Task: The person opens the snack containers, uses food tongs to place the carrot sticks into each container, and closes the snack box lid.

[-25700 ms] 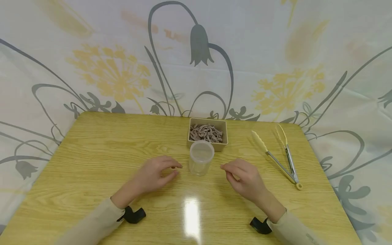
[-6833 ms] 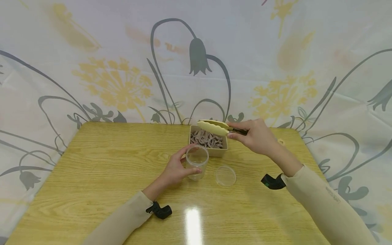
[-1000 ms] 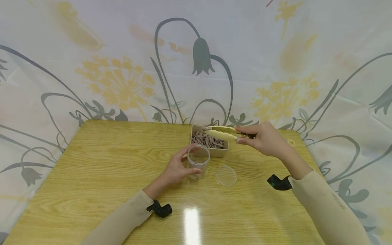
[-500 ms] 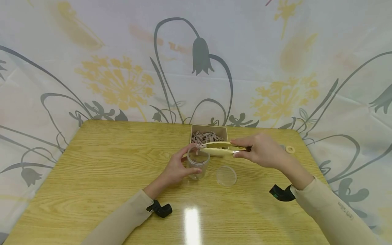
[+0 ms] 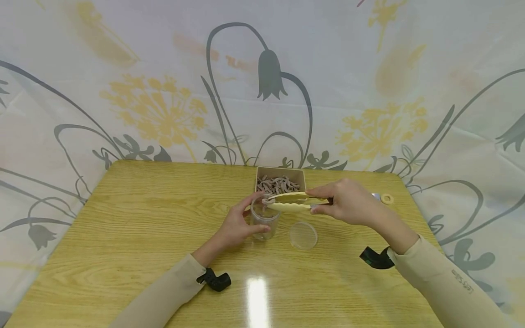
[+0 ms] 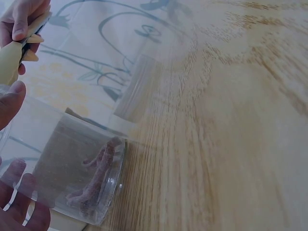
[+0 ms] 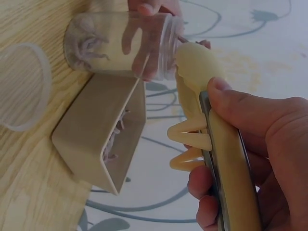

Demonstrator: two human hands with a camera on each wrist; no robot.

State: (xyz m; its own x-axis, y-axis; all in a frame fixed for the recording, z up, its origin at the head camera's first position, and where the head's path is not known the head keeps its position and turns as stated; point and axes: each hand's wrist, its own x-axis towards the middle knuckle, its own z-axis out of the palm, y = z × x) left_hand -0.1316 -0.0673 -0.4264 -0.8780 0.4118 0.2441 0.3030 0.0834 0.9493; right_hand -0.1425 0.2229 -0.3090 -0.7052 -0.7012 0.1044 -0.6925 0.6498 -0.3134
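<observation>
At frame centre, my right hand (image 5: 348, 207) squeezes tongs (image 5: 293, 202) over the jar (image 5: 265, 215) my left hand (image 5: 238, 225) holds

The pale yellow scalloped silicone tongs (image 5: 292, 202) have grey metal arms. The clear plastic jar (image 5: 265, 215) shows brownish-mauve worm-shaped pieces (image 6: 96, 177) – the same colour fills the beige square box (image 5: 280, 180). The yellow wood-grain table (image 5: 135, 228) meets a white cloth backdrop (image 5: 369, 68) printed with grey bellflowers and yellow dandelions – sleeves (image 5: 445, 282) are beige.
</observation>
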